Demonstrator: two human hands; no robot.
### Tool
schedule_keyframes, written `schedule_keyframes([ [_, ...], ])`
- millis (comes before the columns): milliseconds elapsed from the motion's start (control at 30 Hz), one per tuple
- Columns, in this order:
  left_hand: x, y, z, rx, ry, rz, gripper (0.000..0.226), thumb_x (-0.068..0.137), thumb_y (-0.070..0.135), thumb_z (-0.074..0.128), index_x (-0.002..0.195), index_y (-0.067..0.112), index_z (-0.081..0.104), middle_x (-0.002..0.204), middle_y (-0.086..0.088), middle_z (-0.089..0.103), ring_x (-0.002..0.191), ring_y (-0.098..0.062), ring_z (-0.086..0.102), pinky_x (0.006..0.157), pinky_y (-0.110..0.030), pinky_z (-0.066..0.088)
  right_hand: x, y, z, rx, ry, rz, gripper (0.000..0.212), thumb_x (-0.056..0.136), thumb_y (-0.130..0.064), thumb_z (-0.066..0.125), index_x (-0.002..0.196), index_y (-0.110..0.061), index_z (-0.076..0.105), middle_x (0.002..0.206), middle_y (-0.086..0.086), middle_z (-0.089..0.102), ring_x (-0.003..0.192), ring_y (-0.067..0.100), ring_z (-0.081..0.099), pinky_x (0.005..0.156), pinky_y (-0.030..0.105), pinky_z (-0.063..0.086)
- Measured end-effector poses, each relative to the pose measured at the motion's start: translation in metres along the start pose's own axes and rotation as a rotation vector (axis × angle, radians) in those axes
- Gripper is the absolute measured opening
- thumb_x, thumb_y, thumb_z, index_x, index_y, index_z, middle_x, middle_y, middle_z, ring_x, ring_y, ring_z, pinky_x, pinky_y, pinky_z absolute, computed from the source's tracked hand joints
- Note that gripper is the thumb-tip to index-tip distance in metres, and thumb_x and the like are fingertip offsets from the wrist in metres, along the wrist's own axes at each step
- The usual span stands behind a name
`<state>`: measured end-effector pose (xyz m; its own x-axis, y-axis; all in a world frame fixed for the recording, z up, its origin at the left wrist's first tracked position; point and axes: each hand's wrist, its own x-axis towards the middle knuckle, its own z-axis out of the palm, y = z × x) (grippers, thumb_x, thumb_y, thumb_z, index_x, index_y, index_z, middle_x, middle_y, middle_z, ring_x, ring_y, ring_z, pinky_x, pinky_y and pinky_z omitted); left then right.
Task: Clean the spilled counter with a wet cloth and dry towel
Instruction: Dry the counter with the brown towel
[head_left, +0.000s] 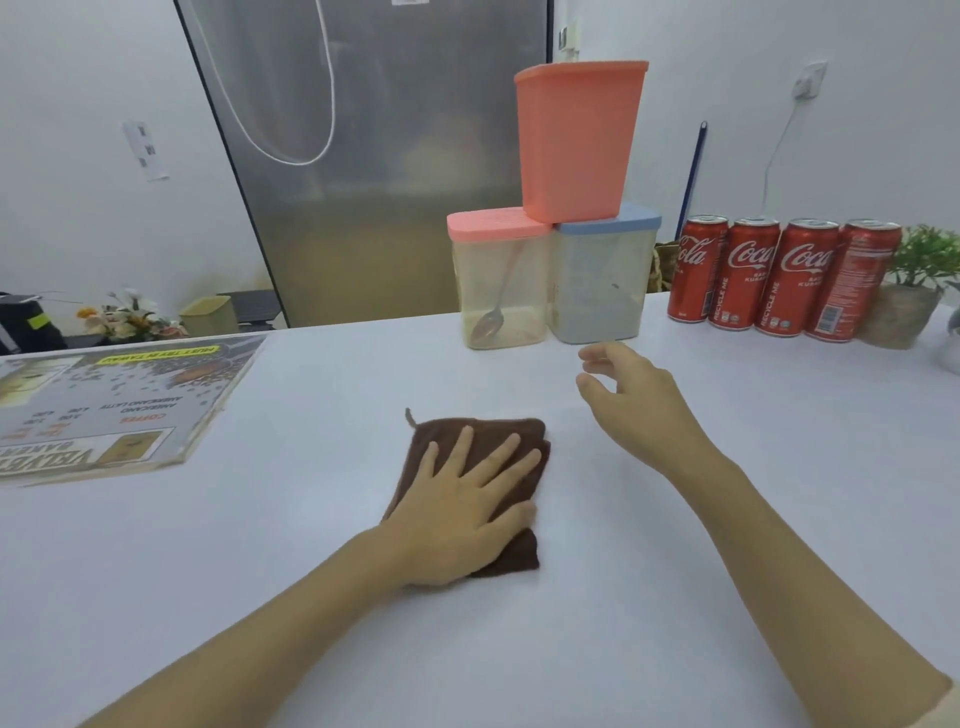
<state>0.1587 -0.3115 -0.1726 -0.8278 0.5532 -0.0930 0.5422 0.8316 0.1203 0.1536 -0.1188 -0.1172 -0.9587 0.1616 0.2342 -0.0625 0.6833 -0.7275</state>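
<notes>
A folded brown cloth (498, 439) lies flat on the white counter (675, 597), near its middle. My left hand (462, 509) presses down on the cloth with fingers straight and spread, the thumb along its right edge. My right hand (634, 400) hovers above the counter to the right of the cloth, fingers relaxed and slightly curled, holding nothing. It sits just in front of the containers. No spill shows on the counter.
Three plastic containers stand at the back: a pink-lidded one (498, 280) with a spoon, a blue-lidded one (605, 275), and a pink one (579, 140) stacked on top. Several red cola cans (779, 275) and a small plant (914, 286) stand right. A menu board (114, 405) lies left.
</notes>
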Motion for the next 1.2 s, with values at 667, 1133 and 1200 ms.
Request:
schedule_keyframes([
  [667, 0.055, -0.17, -0.016, -0.025, 0.12, -0.378, 0.056, 0.095, 0.055, 0.018, 0.149, 0.041, 0.009, 0.159, 0.014, -0.003, 0.146, -0.03, -0.006, 0.114, -0.057, -0.001, 0.025, -0.059, 0.103, -0.506, -0.438, -0.033, 0.062, 0.098, -0.05, 0.032, 0.148, -0.016, 0.02, 0.151, 0.005, 0.028, 0.139, 0.025, 0.024, 0.109, 0.041, 0.027],
  [1133, 0.182, -0.234, -0.046, -0.128, 0.149, -0.457, 0.056, 0.095, 0.043, 0.018, 0.15, 0.038, 0.009, 0.159, 0.012, 0.002, 0.146, -0.031, -0.005, 0.114, -0.057, -0.005, 0.096, -0.092, 0.128, -0.816, -0.536, 0.055, 0.059, 0.076, -0.067, 0.059, 0.095, -0.016, 0.038, 0.089, -0.001, 0.042, 0.092, 0.023, 0.046, 0.078, 0.032, 0.043],
  [1200, 0.199, -0.231, -0.051, -0.136, 0.129, -0.464, 0.056, 0.095, 0.042, 0.016, 0.15, 0.038, 0.007, 0.159, 0.011, 0.0, 0.145, -0.035, -0.008, 0.113, -0.058, -0.007, 0.099, -0.092, 0.13, -0.806, -0.543, 0.064, 0.061, 0.074, -0.067, 0.062, 0.094, -0.015, 0.037, 0.083, -0.002, 0.039, 0.093, 0.023, 0.047, 0.082, 0.035, 0.047],
])
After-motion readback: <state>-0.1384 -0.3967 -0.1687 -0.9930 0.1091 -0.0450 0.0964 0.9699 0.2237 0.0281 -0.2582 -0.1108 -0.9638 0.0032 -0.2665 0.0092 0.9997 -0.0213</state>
